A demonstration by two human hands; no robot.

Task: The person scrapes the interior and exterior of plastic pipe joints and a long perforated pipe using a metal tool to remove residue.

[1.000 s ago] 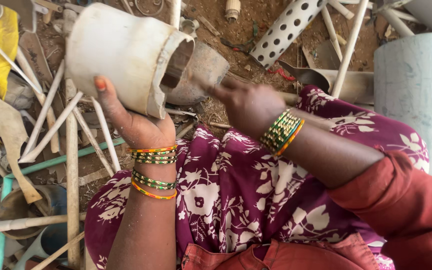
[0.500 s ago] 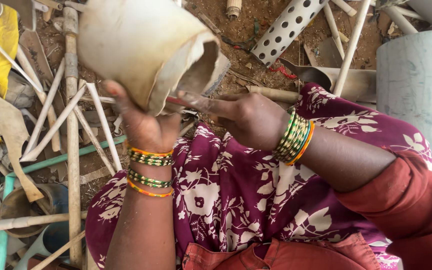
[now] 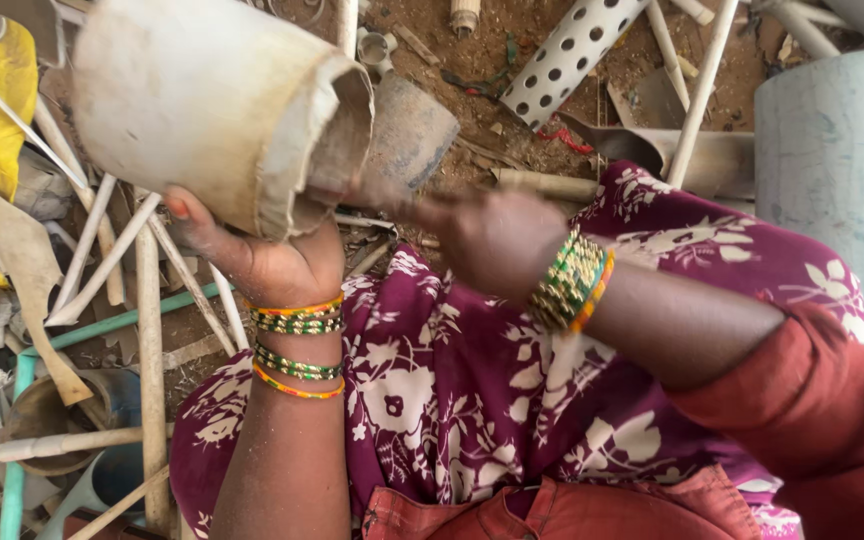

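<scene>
My left hand (image 3: 272, 262) grips a wide, dirty white pipe section (image 3: 202, 100) from below and holds it tilted, with its ragged open end facing right. My right hand (image 3: 492, 240) is blurred with motion just right of that open end, its fingers reaching toward the rim. Whether it holds anything is not visible. Both wrists carry green and orange bangles. My lap, under a maroon floral cloth (image 3: 472, 400), lies below both hands.
A grey pipe stub (image 3: 414, 135) lies just behind the white section. A perforated white tube (image 3: 567, 50) lies at the top, a large pale pipe (image 3: 837, 170) stands at the right, and thin white and green pipes (image 3: 142, 330) are heaped on the dirt at the left.
The white pipe section has come closer and turned, so its open end faces more to the right. My right hand has shifted right and down, and is now blurred.
</scene>
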